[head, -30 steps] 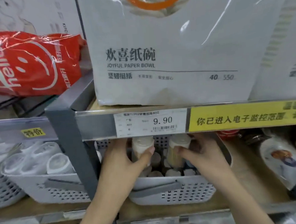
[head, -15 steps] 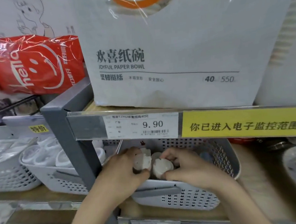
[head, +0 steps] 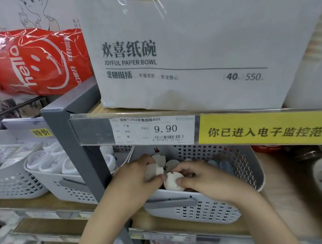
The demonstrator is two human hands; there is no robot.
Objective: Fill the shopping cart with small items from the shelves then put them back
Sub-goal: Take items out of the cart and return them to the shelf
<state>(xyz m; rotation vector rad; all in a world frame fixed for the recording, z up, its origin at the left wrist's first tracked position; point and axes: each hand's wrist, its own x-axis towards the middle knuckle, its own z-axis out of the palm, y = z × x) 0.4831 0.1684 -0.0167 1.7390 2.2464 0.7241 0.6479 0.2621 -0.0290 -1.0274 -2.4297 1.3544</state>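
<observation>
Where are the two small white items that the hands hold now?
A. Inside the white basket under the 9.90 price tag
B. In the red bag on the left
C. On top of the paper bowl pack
A: the left hand and right hand each grip a white item inside the basket.

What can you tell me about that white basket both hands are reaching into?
The white basket looks like moulded plastic, with rounded corners and walls pierced by rows of small holes. A grey handle bar runs across its front wall. It sits upright on the wooden lower shelf, just under the price rail, beside a similar basket to its left. Inside lie small pale rolled items and a few bluish ones. The left hand and right hand reach over its front rim, each gripping one pale item.
</observation>
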